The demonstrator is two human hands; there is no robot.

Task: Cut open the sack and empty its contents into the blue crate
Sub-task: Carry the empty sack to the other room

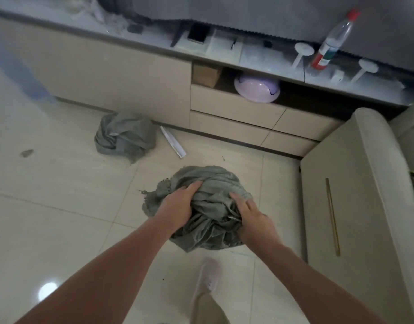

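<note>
Both hands grip one crumpled grey-green sack [210, 202] at frame centre — left hand [178, 206] bunching its nine-o'clock side, right hand [252, 220] clutching folds at four o'clock. Beyond, at eleven o'clock, a second crumpled sack [124, 136] lies on the tiled floor [61, 183] — beside the cabinet [96, 73].

Both forearms are bare to the lower edge of view, with no sleeves, watch or rings visible on the left hand [178, 208] or right hand [255, 224]. One pale, whitish shoe [207, 279] shows below, above a khaki trouser leg [208, 309].
</note>
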